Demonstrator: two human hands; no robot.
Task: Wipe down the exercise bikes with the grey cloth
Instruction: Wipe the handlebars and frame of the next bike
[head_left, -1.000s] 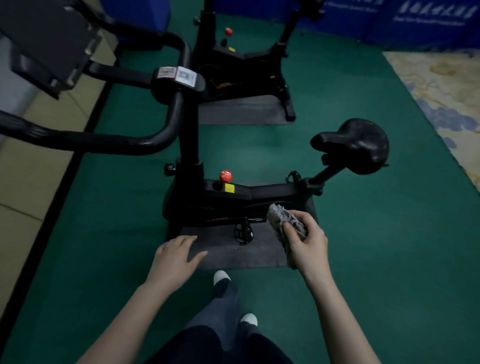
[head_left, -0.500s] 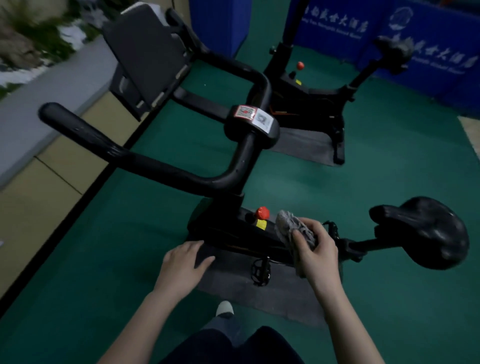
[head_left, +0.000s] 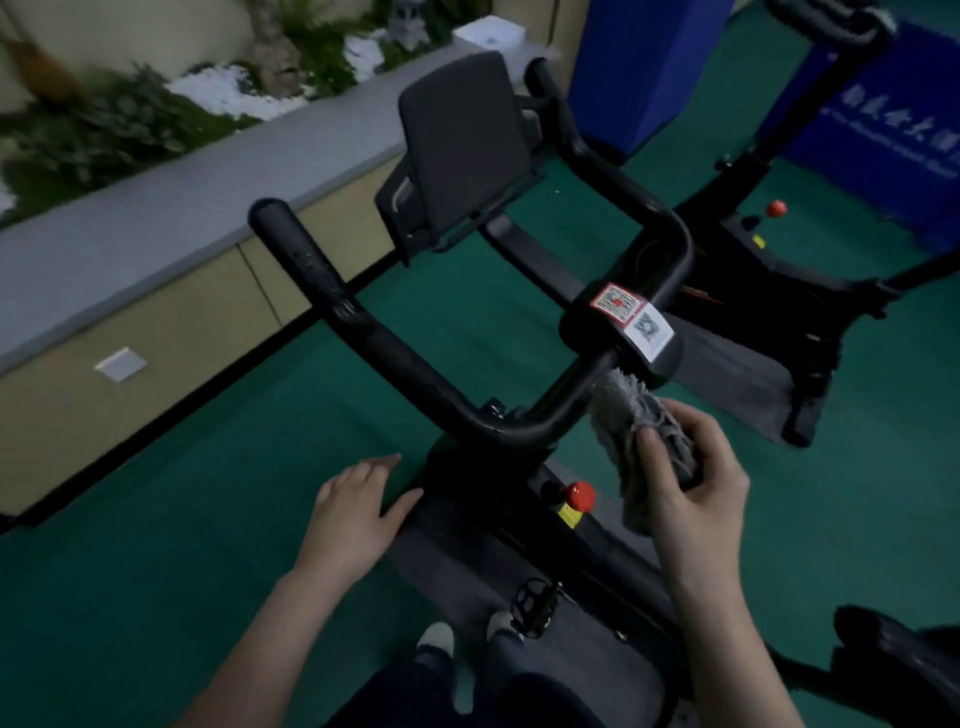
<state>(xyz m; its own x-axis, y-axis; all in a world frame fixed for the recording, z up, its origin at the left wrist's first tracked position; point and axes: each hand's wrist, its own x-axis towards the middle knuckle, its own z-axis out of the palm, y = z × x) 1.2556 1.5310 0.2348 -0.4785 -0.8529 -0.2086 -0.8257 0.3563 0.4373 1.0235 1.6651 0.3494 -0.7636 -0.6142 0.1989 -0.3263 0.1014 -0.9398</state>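
A person's right hand (head_left: 691, 483) grips the bunched grey fleecy cloth (head_left: 636, 431), its upper edge just touching the near black padded handlebar (head_left: 467, 400) of the closest exercise bike (head_left: 519, 493); the left hand (head_left: 358, 504) hovers open and empty. Wrapping the cloth round the bar and sweeping leftward along it should clean best.
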